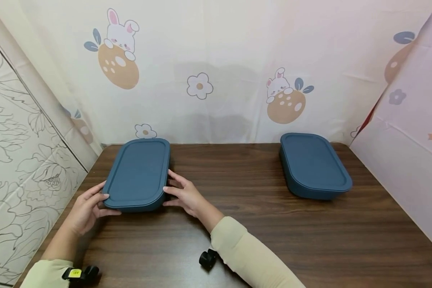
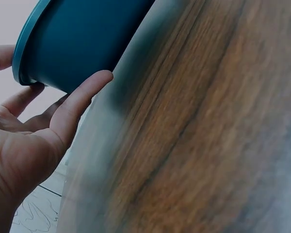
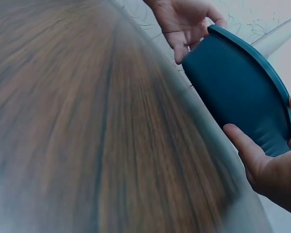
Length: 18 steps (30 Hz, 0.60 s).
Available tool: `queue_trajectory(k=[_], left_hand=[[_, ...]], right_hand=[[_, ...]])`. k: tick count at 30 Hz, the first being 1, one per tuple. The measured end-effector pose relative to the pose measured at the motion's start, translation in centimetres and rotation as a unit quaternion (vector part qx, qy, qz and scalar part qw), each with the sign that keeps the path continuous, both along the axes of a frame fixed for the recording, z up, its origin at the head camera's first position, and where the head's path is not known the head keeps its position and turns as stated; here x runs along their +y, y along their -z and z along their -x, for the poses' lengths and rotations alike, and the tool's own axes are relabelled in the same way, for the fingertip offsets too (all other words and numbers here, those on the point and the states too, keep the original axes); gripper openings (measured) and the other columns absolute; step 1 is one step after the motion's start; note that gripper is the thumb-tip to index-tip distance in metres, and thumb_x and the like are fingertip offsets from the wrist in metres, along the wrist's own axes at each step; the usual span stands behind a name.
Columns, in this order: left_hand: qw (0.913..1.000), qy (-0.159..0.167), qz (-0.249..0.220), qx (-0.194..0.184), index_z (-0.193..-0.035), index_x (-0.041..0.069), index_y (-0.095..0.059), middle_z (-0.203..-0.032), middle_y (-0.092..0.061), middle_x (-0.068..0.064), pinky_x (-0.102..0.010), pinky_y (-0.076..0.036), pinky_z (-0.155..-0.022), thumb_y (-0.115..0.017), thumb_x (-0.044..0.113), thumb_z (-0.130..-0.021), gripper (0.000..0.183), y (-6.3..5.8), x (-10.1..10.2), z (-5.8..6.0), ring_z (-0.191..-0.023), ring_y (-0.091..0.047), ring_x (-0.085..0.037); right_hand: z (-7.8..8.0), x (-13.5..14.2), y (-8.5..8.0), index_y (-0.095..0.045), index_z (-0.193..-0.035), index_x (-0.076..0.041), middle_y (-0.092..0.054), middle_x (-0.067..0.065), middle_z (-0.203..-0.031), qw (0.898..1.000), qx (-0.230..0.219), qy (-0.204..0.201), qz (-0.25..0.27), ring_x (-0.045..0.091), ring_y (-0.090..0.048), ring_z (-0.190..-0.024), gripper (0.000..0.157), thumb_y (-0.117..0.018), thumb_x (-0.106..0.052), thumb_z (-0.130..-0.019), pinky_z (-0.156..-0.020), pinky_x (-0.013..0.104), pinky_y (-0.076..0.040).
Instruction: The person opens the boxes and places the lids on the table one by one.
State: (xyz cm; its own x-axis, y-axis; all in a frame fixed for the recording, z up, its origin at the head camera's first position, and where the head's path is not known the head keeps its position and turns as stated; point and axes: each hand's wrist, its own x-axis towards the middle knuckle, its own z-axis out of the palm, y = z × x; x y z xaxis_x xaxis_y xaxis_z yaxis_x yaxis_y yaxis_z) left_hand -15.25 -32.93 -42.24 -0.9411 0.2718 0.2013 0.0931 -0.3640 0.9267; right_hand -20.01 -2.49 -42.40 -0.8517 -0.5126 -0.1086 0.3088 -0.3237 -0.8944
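A blue lidded container (image 1: 138,172) with rounded corners is at the back left of the table, between my two hands. Around its front left corner, my left hand (image 1: 84,210) grips it; the left wrist view has the thumb along the front wall and the other fingers at the side and rim. My right hand (image 1: 185,196) holds the right side near the front corner, fingers spread over wall and lid edge. Whether the base rests fully on the table is hard to tell. The lid hides the inside.
A second blue lidded container (image 1: 315,164) of similar look stands at the back right of the brown wooden table (image 1: 237,224). Behind the table hangs a pale curtain (image 1: 230,40) with rabbit prints. A white flower-patterned panel (image 1: 25,168) borders the left side.
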Motion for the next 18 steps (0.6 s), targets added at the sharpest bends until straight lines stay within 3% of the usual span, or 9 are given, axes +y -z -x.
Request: queue_trajectory(k=[18], left_hand=[[0.9993, -0.030, -0.002, 0.022, -0.142, 0.005, -0.050, -0.122, -0.061, -0.005, -0.052, -0.057, -0.065, -0.035, -0.013, -0.098, 0.049, -0.2, 2.4, -0.3, -0.092, -0.069, -0.024]], right_hand=[[-0.3, 2.3, -0.7, -0.039, -0.150, -0.022, -0.039, 0.018, -0.145, 1.000, 0.022, -0.001, -0.003, 0.031, -0.052, -0.123, 0.062, -0.060, -0.004, -0.095, -0.089, 0.054, -0.051]])
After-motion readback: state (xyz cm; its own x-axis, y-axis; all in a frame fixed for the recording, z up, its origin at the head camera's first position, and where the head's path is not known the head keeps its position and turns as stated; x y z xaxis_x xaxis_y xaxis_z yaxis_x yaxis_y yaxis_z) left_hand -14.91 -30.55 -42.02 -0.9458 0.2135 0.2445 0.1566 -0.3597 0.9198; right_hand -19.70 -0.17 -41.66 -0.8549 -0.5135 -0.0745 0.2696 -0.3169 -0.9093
